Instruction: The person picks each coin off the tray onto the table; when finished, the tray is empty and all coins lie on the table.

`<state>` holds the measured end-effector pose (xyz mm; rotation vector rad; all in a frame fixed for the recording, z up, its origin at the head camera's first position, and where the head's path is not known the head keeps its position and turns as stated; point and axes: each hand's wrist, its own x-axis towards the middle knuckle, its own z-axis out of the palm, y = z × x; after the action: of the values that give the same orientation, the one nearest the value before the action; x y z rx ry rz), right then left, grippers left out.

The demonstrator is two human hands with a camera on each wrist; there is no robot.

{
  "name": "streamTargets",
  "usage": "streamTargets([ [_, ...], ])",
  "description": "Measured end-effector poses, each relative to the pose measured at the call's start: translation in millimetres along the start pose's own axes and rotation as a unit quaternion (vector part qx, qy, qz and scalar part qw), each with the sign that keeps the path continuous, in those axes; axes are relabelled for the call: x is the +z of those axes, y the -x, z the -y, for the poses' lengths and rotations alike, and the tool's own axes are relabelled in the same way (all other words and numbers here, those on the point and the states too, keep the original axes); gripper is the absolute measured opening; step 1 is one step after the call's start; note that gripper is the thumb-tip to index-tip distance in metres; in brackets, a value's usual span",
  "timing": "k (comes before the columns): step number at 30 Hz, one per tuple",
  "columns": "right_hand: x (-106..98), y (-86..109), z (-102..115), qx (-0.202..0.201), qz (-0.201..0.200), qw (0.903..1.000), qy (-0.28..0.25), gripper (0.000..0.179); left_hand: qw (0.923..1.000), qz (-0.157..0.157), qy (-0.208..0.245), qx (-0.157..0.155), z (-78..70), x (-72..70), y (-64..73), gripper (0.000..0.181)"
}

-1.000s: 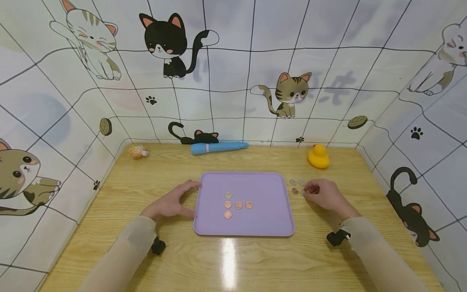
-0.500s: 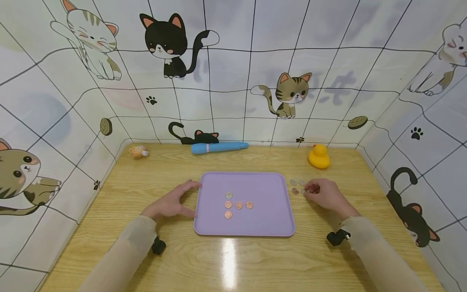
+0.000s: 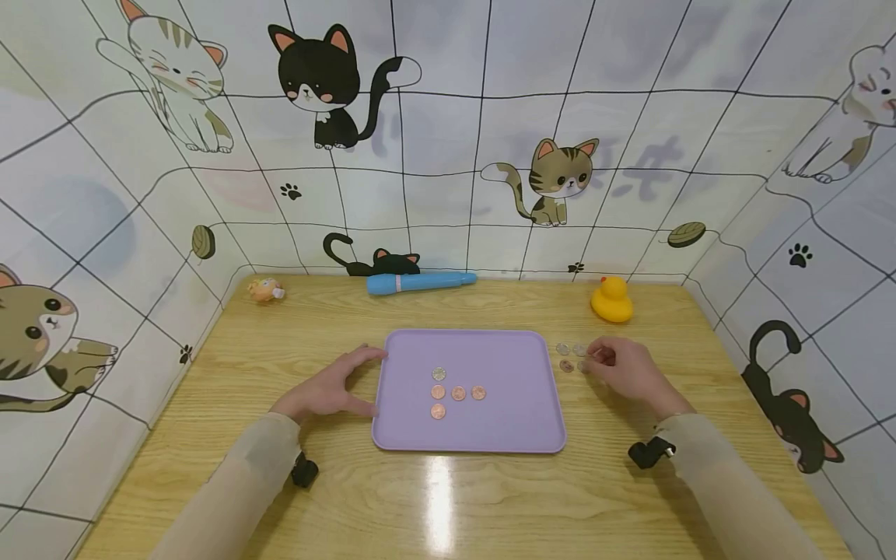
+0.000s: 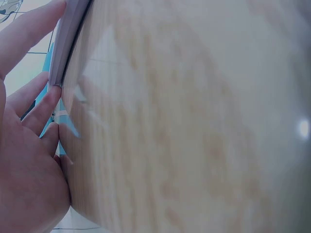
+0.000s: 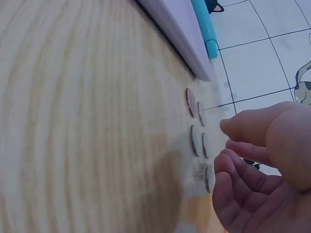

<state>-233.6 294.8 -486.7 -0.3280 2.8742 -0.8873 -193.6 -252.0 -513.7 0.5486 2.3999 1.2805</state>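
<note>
A lilac tray lies on the wooden table with several coins on it: copper coins and a silver-coloured coin. My left hand spreads thumb and fingers at the tray's left edge; the left wrist view has fingertips touching its rim. Right of the tray, a copper coin and several silver-coloured coins lie on the table. Over these hovers my right hand, fingers loosely bent. In the right wrist view a gap parts thumb from fingers, and no coin shows between them.
A yellow rubber duck sits at the back right. Along the back wall lies a blue pen-shaped object. A small orange figure is in the back left corner. Cat-printed cloth walls enclose the table on three sides.
My right hand has shifted slightly away from the tray's far right side, back over the silver-coloured coins. My left hand, the tray and its coins have stayed in place.
</note>
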Motion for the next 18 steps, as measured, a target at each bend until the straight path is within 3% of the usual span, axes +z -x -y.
streamTargets([
  [7,-2,-5.6,17,-0.049,-0.018,0.9985,-0.015,0.023,0.9999,-0.002,-0.01,-0.005,-0.1,0.0,0.2,0.096],
  [18,30,-30.6,71,-0.161,0.064,0.9847,-0.021,0.012,0.9999,0.0,-0.007,-0.007,2.2,-0.9,-0.5,0.097],
])
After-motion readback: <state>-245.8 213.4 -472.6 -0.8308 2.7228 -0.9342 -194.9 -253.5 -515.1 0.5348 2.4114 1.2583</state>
